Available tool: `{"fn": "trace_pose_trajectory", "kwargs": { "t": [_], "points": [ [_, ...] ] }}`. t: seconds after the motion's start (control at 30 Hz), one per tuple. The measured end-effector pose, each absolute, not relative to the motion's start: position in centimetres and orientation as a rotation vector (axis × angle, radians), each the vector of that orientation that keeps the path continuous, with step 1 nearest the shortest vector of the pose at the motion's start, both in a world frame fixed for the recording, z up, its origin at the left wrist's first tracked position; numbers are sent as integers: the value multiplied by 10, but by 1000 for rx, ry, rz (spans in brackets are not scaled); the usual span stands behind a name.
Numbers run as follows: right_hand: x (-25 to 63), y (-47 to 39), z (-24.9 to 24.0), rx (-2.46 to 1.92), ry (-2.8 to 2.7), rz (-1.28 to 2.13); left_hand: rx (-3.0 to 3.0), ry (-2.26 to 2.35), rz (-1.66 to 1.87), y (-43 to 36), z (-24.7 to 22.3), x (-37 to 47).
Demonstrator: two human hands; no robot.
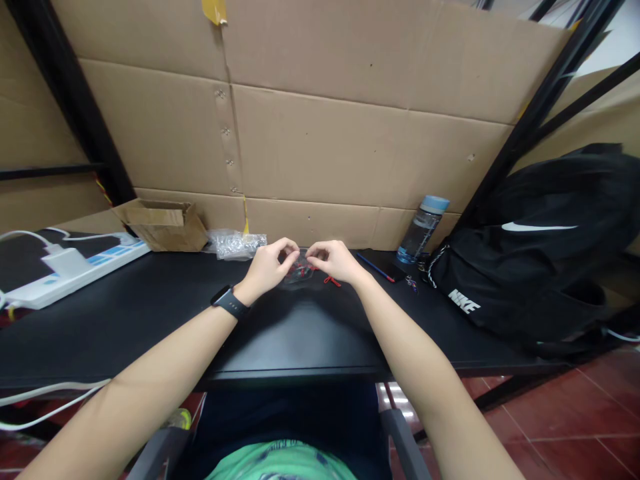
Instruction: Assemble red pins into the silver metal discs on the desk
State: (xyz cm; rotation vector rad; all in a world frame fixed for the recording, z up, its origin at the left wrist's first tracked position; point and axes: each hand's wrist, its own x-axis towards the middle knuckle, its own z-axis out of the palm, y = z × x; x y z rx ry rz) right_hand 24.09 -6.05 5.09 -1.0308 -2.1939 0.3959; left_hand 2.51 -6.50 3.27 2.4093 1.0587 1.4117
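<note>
My left hand (pixel 271 267) and my right hand (pixel 334 260) are close together above the middle of the black table (pixel 310 333). The fingers of each are pinched around the edges of a small clear plastic bag (pixel 300 272) with red pieces in it. The bag hangs between the two hands, its upper part partly covered by the fingertips. A red looped item (pixel 332 281) lies on the table just below my right hand.
Behind on the left are a power strip (pixel 105 267), an open cardboard box (pixel 173 230) and bubble wrap (pixel 237 245). To the right are a pen (pixel 375 268), a small keychain (pixel 411 283), a water bottle (pixel 423 230) and a black backpack (pixel 540 253). Cardboard walls the back.
</note>
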Motion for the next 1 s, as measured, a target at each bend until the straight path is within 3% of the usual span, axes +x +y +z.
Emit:
{"fn": "trace_pose_trajectory", "kwargs": {
  "t": [0.33, 1.0],
  "points": [
    [240, -59, 45, -964, -1925, 675, 2169, 1039, 1473, -59, 32, 21],
    [237, -47, 31, -910, -2080, 586, 2399, 1035, 1309, -50, 30, 12]
  ]
}}
